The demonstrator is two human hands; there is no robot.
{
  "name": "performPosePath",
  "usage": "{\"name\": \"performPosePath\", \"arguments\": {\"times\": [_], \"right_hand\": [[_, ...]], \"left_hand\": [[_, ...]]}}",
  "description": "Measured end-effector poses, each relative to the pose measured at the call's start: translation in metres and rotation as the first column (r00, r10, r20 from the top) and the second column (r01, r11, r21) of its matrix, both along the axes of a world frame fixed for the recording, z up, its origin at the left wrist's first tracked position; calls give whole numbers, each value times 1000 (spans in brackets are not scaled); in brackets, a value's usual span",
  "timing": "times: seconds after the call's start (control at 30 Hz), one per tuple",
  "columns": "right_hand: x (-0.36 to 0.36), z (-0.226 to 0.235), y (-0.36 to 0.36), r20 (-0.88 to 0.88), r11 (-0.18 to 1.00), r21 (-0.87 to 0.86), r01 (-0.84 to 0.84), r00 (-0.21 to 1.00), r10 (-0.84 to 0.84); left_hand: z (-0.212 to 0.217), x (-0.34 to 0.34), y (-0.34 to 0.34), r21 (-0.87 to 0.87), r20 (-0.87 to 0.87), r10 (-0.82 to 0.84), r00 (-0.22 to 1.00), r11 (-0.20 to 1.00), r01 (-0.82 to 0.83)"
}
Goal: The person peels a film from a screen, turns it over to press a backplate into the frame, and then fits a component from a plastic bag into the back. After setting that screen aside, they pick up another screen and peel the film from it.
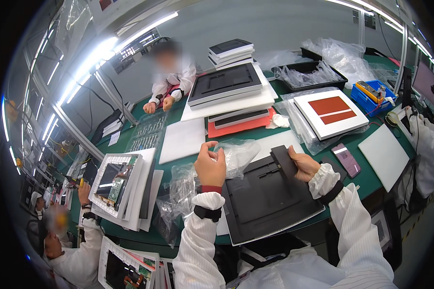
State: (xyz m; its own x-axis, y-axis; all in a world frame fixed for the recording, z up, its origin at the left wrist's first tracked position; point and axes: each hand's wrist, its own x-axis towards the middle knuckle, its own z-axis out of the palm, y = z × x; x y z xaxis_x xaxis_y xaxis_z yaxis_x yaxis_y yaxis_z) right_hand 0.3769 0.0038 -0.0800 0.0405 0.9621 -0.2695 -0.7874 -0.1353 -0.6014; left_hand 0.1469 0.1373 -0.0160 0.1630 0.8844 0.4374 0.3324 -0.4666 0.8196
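Note:
My left hand [210, 166] pinches the edge of a clear plastic bag [238, 154] above the green table [275, 132]. My right hand [304, 164] grips a flat black rectangular part [284, 161] that juts up from a large black panel [265, 200]. The panel lies tilted in front of me on a white foam sheet. More crumpled clear plastic [181, 192] lies to the left of my left forearm. Both arms wear white striped sleeves with black wrist straps.
A stack of white and black trays [226, 89] stands at the table's middle, over a red sheet. A white box with red panels [330, 113] and a phone [346, 160] lie at right. Circuit-board trays [118, 185] sit at left. Other people work around the table.

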Motion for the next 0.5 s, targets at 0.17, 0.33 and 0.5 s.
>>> {"name": "performPosePath", "arguments": {"times": [0.17, 0.33, 0.5], "right_hand": [[-23, 25, -28, 197, 1000, -12, 5, 980, -2], [-44, 36, -47, 276, 993, 21, -117, 955, 107], [-52, 45, -49, 378, 953, -72, -293, 877, 298]], "left_hand": [[1, 7, -17, 214, -108, 51, 993, 976, -27], [-12, 8, -18, 358, -206, 47, 977, 933, 30], [-14, 8, -19, 334, -249, -28, 968, 936, 112]]}}
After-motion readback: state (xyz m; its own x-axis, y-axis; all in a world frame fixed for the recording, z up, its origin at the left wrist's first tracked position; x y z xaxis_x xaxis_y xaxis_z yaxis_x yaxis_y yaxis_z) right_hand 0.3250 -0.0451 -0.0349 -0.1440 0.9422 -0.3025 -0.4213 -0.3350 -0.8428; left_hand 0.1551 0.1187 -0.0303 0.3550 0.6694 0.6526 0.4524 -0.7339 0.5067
